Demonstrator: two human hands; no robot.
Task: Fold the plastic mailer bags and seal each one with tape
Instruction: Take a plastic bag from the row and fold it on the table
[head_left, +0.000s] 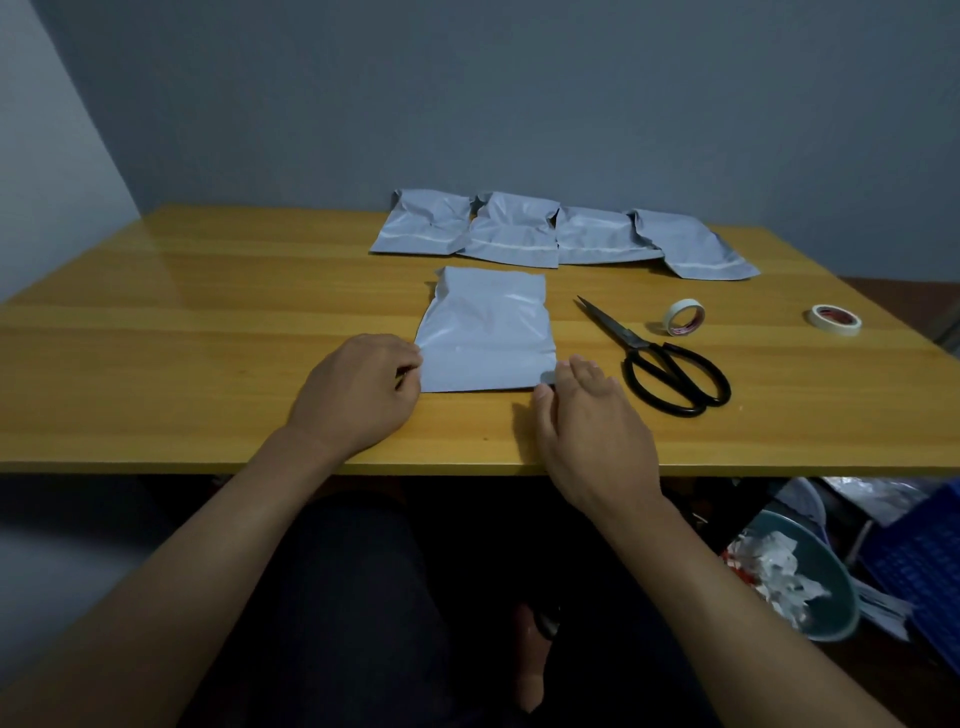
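- Our left hand (358, 387) pinches the bag's (485, 338) near left corner, mid-counter (208, 312).
- Our right hand (587, 415), fingers relaxed, touches its right corner.
- Tape rolls (684, 317) carry red print, unreadable.

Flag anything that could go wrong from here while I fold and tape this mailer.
1. The grey plastic mailer bag looks puffy and slick; held only at its near corners by the left hand and right hand, the fold may spring open.
2. The nearer roll of white tape lies beyond the black-handled scissors; reaching over could snag the blades.
3. Letting go to fetch tape may shift the bag.
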